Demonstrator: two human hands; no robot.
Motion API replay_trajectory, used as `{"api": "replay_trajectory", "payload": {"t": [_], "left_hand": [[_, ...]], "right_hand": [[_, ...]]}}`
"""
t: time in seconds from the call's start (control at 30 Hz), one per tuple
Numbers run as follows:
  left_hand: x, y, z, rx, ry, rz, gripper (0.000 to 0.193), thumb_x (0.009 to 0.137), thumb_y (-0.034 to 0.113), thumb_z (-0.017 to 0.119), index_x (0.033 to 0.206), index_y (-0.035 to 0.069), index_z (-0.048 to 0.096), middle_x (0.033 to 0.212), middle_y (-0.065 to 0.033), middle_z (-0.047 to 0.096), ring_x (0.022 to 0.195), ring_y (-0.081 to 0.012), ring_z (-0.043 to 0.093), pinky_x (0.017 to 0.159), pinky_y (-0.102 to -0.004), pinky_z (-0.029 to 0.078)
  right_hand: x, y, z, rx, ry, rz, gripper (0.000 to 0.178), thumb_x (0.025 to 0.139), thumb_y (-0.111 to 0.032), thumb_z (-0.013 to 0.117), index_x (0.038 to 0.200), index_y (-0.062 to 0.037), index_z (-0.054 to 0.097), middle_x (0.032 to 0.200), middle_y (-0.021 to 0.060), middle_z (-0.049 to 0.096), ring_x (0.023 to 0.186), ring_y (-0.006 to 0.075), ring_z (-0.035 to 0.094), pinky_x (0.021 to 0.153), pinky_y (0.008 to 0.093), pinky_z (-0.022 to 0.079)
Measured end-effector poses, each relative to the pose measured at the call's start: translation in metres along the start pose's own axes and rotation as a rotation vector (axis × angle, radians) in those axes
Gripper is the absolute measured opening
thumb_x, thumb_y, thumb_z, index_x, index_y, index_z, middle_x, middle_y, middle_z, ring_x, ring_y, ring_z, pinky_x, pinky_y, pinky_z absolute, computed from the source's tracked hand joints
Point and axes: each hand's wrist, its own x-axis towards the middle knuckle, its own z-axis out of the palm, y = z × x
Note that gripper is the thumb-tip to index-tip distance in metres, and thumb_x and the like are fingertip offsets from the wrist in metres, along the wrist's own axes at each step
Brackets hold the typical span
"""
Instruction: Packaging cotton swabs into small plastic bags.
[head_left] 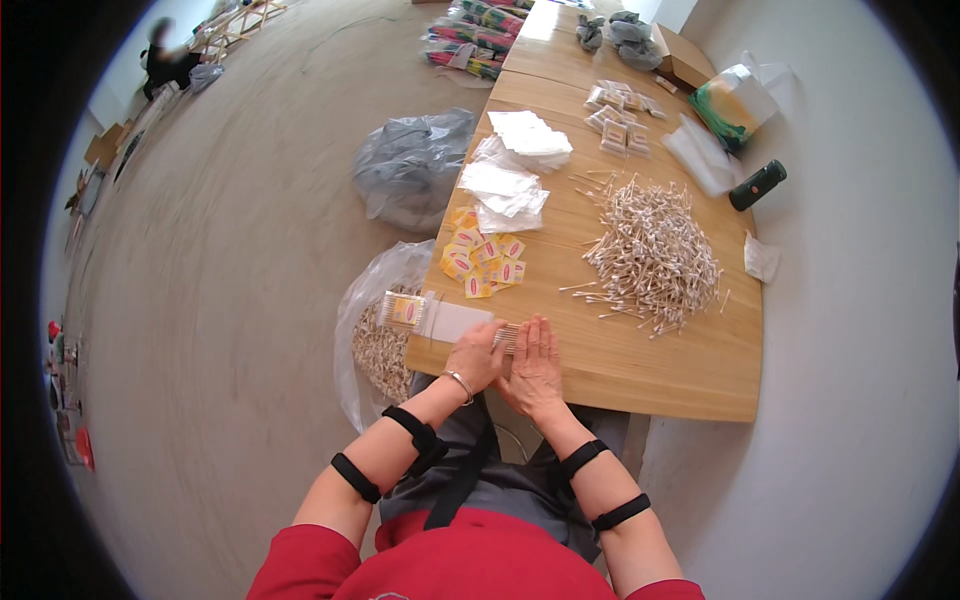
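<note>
Near the table's front edge, a row of cotton swabs lies between my two hands. My left hand, wearing a bracelet, has its fingers curled against the left side of that row. My right hand rests flat along the other side, fingers stretched out and close together. A flat white rectangular piece extends left from under my left fingertips. Beyond its left end sits a clear packet of swabs with a yellow label. Palms and part of the swab row are hidden.
A large pile of loose cotton swabs spreads to the right. Yellow cards and stacked clear bags lie on the left; filled packets farther back. A dark green cylinder stands by the wall. A swab-filled bag sits beside the table.
</note>
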Motion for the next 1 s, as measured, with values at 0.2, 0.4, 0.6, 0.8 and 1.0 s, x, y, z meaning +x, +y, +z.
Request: {"api": "replay_trajectory", "payload": {"t": [0.2,0.4,0.6,0.8,1.0], "left_hand": [[0.007,-0.011,0.030,-0.738,0.366,0.042,0.042,0.095,0.015,0.043,0.134,-0.001,0.041,0.136,-0.0145,0.044,0.129,-0.0234,0.037,0.106,-0.0311,0.029],[0.009,-0.017,0.032,-0.863,0.298,0.036,0.045,0.098,0.020,0.039,0.138,-0.001,0.037,0.143,-0.0140,0.037,0.134,-0.0221,0.031,0.111,-0.0310,0.021],[0.007,-0.025,0.026,-0.942,0.293,0.008,0.044,0.099,0.021,0.037,0.136,-0.003,0.040,0.140,-0.0131,0.042,0.131,-0.0199,0.035,0.109,-0.0303,0.025],[0.007,-0.049,-0.013,-0.895,0.338,-0.068,0.044,0.101,0.026,0.033,0.133,-0.002,0.043,0.135,-0.0127,0.047,0.127,-0.0194,0.040,0.108,-0.0299,0.027],[0.000,-0.067,-0.020,-0.902,0.329,-0.081,0.044,0.102,0.026,0.031,0.134,-0.002,0.042,0.136,-0.0116,0.045,0.128,-0.0191,0.040,0.109,-0.0303,0.026]], "right_hand": [[0.003,-0.006,0.004,0.060,0.057,0.024,0.098,0.081,-0.053,0.054,0.141,0.0110,0.010,0.149,0.0272,0.008,0.141,0.0394,0.002,0.115,0.0468,0.003],[0.006,-0.017,0.014,0.001,0.057,0.021,0.090,0.083,-0.044,0.052,0.140,0.0120,0.010,0.148,0.0292,0.008,0.140,0.0418,0.002,0.114,0.0481,0.004],[0.009,-0.031,0.021,0.048,0.119,0.032,0.085,0.084,-0.041,0.049,0.139,0.0129,0.012,0.147,0.0305,0.010,0.140,0.0429,0.004,0.114,0.0488,0.004],[0.037,-0.067,0.031,0.108,0.150,0.011,0.084,0.085,-0.039,0.049,0.140,0.0120,0.013,0.148,0.0287,0.010,0.140,0.0414,0.004,0.114,0.0483,0.004],[0.038,-0.080,0.028,0.166,0.083,-0.017,0.084,0.085,-0.040,0.049,0.141,0.0106,0.012,0.149,0.0271,0.008,0.141,0.0396,0.003,0.114,0.0471,0.003]]}}
